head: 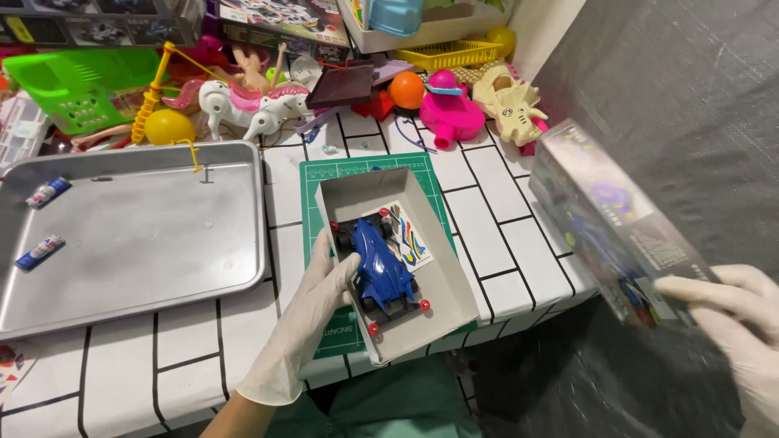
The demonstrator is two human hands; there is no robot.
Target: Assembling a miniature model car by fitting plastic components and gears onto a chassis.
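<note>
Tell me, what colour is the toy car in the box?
Blue, with small red wheels. The toy car shows in the head view, lying in the open box.

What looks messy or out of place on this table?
The open box tray with the blue toy car lies askew on the green mat, its near corner hanging past the table edge; the left hand touches its side. Behind, a jumbled heap of toys. The right hand holds the box lid off the table.

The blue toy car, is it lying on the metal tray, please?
No, the blue toy car lies inside the open grey box that the left hand steadies, beside the metal tray.
</note>
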